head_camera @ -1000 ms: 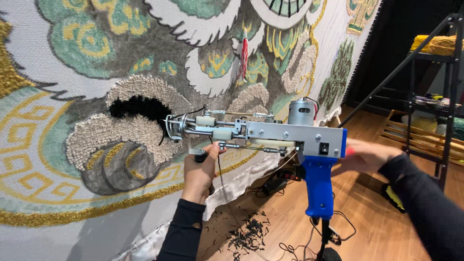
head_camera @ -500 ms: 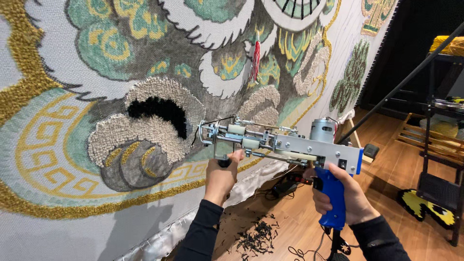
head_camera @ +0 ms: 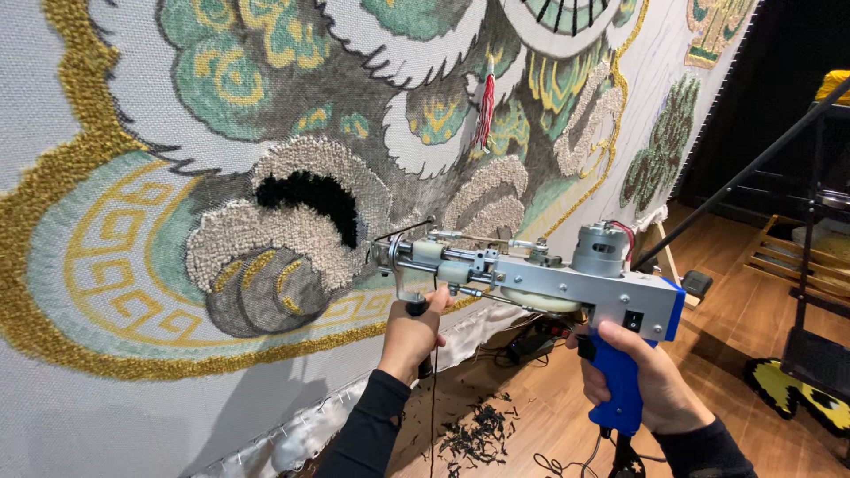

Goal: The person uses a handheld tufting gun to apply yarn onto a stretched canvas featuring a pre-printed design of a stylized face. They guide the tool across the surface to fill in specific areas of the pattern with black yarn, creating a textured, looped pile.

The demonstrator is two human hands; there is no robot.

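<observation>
I hold a tufting gun (head_camera: 549,279) with a grey metal body, a small motor on top and a blue pistol grip. My right hand (head_camera: 642,381) is wrapped around the blue grip. My left hand (head_camera: 412,336) grips the black front handle under the needle end. The needle tip (head_camera: 385,252) points at a large stretched cloth (head_camera: 133,71) with a tufted pattern in gold, green, cream and grey. It sits just right of a black tufted patch (head_camera: 310,195) ringed with cream loops. A thin black yarn (head_camera: 434,407) hangs down from the gun.
A red tassel (head_camera: 483,111) hangs on the cloth above the gun. Black yarn scraps (head_camera: 478,434) lie on the wooden floor below, beside cables. A dark metal rack (head_camera: 815,230) stands at the right, with a yellow and black rug piece (head_camera: 797,394) on the floor.
The view has shifted right along the cloth. My right hand has come off the gun's rear and closed on the blue grip. The gun now points at the cream loops.
</observation>
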